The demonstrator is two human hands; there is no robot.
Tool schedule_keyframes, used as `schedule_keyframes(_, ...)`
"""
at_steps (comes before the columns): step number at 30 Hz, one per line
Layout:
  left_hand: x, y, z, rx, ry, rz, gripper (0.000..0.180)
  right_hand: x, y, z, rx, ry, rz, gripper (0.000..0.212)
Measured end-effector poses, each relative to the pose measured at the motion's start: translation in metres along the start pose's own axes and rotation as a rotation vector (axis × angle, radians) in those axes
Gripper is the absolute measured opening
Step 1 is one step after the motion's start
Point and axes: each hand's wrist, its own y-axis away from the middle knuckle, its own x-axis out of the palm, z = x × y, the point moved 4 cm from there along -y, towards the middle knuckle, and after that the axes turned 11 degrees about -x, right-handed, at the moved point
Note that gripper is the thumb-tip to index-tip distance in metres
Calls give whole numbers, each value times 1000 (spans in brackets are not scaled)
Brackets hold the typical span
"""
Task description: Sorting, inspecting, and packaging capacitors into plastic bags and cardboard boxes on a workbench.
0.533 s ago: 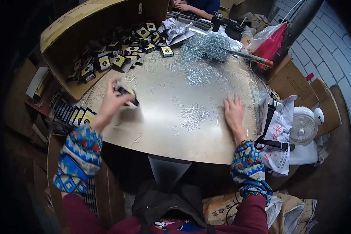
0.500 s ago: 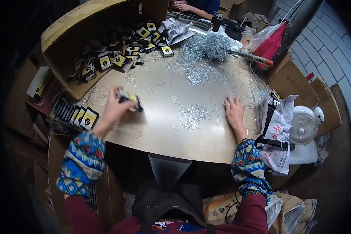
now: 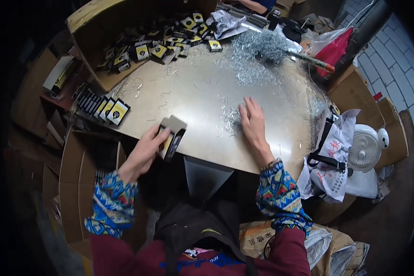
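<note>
Head view: small open-flapped box [image 3: 173, 139], held in left hand [image 3: 145, 152], fingers closed, at near edge of tabletop [image 3: 193, 101]; right hand [image 3: 253, 125], fingers extended, beside loose metal pins [image 3: 228, 118]. Risk: tilting box could spill any contents.

Open lane ran across the tabletop [image 3: 200, 110] between the left hand [image 3: 145, 149] and the right hand [image 3: 254, 122]; only thin stray pins dotted it farther up. Small open box [image 3: 172, 138], flap up, in the left hand blocked the near edge on that side. Loose pin pile [image 3: 229, 120] sat just beside the right fingers. Cardboard carton [image 3: 94, 46] and heaped black-yellow boxes [image 3: 158, 49] shut off far left; box row [image 3: 118, 112] lined the left edge. Wire-pin heap [image 3: 260, 48] and rod [image 3: 315, 63] obstructed far right. White bag [image 3: 333, 147] and fan [image 3: 364, 149] crowded the right side.
</note>
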Motion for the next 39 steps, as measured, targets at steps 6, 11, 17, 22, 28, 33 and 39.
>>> schedule_keyframes(6, 7, 67, 116, -420, 418, -76, 23, 48, 7, 55, -267, 302, 217, 44)
schedule_keyframes(11, 60, 72, 193, -484, 152, -14, 23, 62, 55, 100, -252, 320, 192, 42)
schedule_keyframes(17, 95, 87, 202, -634, 419, -19, 30, 53, 110, 146, -211, 368, 249, 53)
schedule_keyframes(22, 101, 94, 192, -534, 572, -83, 33, 20, 128, 171, -225, 328, 440, 51)
schedule_keyframes(28, 105, 96, 189, -408, 222, -86, 42, -10, 132, 153, -70, -226, 335, 29)
schedule_keyframes(33, 107, 96, 192, -100, -437, -234, 61, 37, 167, 148, -356, 149, 262, 36)
schedule_keyframes(39, 105, 96, 191, -2, -508, -261, 58, 43, 197, 149, -395, 19, 499, 44)
